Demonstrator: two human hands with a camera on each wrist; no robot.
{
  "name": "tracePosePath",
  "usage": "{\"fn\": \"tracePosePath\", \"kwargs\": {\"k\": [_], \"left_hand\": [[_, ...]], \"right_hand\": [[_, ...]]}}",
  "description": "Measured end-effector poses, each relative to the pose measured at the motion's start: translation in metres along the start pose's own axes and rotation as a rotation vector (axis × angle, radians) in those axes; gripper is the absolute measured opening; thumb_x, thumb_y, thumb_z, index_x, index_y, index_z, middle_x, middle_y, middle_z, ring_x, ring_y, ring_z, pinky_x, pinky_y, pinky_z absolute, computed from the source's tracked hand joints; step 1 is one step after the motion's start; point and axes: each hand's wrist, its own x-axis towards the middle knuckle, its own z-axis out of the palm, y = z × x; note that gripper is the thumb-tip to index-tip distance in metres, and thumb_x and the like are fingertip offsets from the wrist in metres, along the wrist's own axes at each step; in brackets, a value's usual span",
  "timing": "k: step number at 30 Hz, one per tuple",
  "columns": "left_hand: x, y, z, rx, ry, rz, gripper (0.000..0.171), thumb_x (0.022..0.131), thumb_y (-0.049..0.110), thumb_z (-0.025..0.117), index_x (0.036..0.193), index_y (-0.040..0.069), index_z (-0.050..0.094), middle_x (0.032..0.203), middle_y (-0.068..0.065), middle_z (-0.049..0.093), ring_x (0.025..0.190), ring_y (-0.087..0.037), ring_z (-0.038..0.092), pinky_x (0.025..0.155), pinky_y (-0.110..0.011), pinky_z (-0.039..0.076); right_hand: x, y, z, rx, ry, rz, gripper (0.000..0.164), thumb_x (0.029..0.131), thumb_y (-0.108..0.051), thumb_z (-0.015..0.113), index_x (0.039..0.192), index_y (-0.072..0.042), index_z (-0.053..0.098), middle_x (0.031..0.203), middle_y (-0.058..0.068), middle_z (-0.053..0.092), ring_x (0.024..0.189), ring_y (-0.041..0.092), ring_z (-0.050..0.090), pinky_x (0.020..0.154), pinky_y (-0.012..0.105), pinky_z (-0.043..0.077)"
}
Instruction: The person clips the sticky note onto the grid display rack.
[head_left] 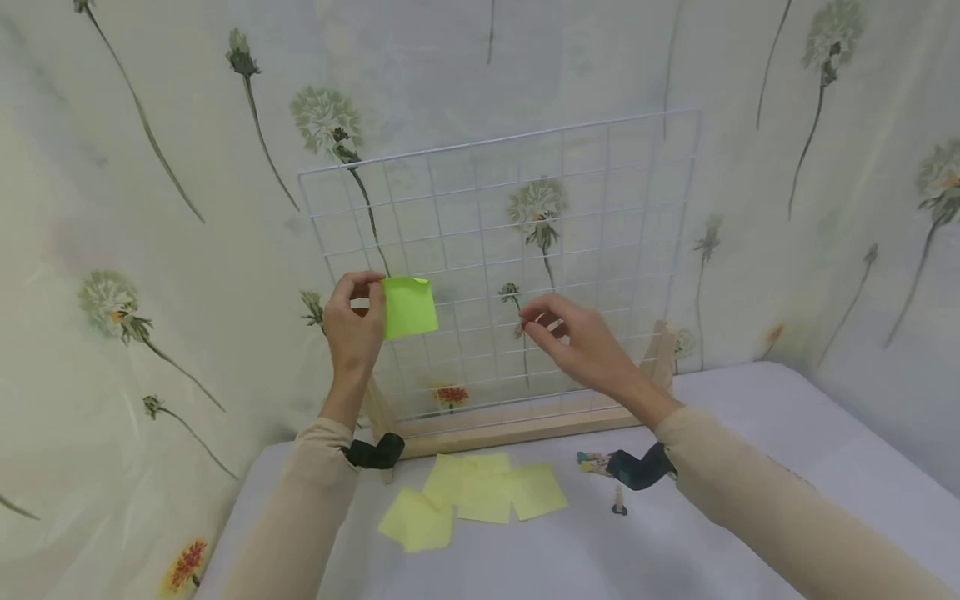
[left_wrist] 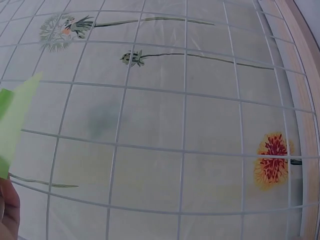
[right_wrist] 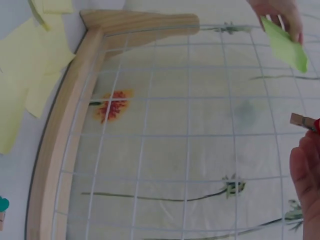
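My left hand (head_left: 354,325) pinches a bright green sticky note (head_left: 410,308) by its left edge, thumb and fingers together. The note is upright in front of the left part of a white wire grid (head_left: 498,142), its top edge slightly curled. To the right, my right hand (head_left: 581,342) is raised before the middle of the grid. Between its thumb and fingertips it pinches a small wooden clothespin (right_wrist: 302,120) with a red piece on it. In the right wrist view, the clothespin's wooden end points toward the note, a gap away from it.
A wooden stand (head_left: 517,433) holds the grid up on a white-covered table. Several yellow sticky notes (head_left: 483,496) lie overlapping before it. Small decorated clothespins (head_left: 596,462) lie to their right, near a single one (head_left: 618,502). Flower-printed cloth (head_left: 750,250) hangs behind.
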Motion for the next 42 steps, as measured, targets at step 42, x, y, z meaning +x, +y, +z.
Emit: {"fn": "tracePosePath", "kwargs": {"k": [42], "left_hand": [[0.039,0.025,0.004,0.091,0.073,0.12,0.016,0.093,0.015,0.053,0.099,0.01,0.067,0.09,-0.006,0.069,0.074,-0.017,0.064,0.056,-0.021,0.047]], "right_hand": [[0.141,-0.066,0.013,-0.039,0.024,-0.191,0.017,0.094,-0.012,0.056,0.109,-0.005,0.059,0.102,0.007,0.063,0.08,0.018,0.061,0.074,0.029,0.051]]}}
